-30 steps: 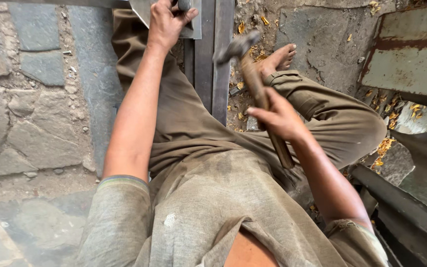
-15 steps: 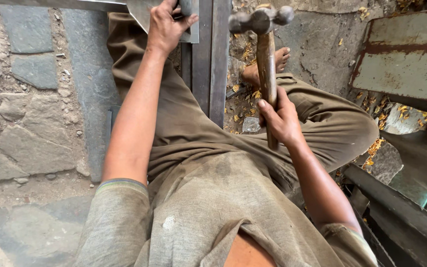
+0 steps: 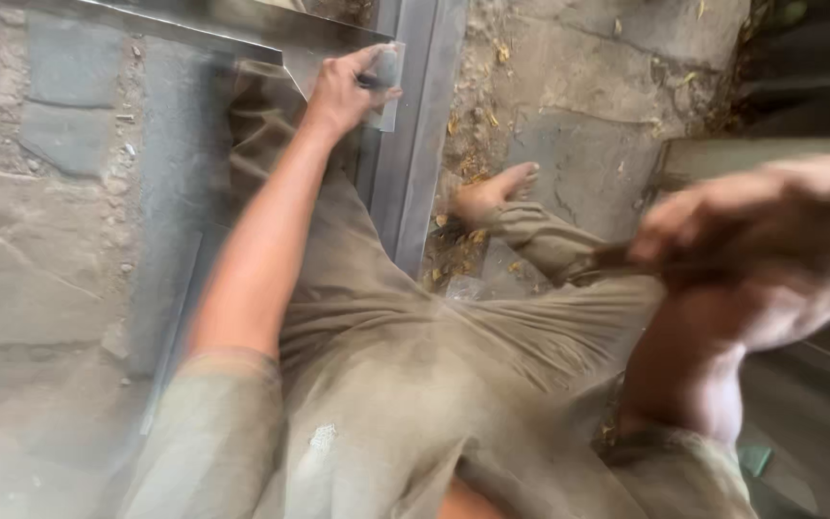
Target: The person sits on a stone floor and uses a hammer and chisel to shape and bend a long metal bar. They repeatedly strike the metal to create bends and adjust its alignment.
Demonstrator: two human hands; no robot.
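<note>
My left hand (image 3: 343, 88) reaches forward and presses on a flat grey metal piece (image 3: 388, 79) lying on a metal frame (image 3: 425, 144); a small dark tool seems pinched in its fingers. My right hand (image 3: 751, 226) is raised close to the camera at the right, blurred, and gripped around the wooden handle of a hammer (image 3: 607, 259). The hammer's head is out of view. My legs in khaki trousers stretch toward the frame, and one bare foot (image 3: 492, 192) rests on the ground beside it.
Stone paving (image 3: 40, 211) lies on the left. Grey metal bars run along the top (image 3: 194, 24). Dry leaves and dirt (image 3: 463, 163) lie beside the frame. Metal panels (image 3: 780, 154) stand at the right edge.
My right hand has swung the hammer from upright over the frame back and up toward the camera, now blurred at the right. The view has tilted forward. My left hand stays on the metal piece.
</note>
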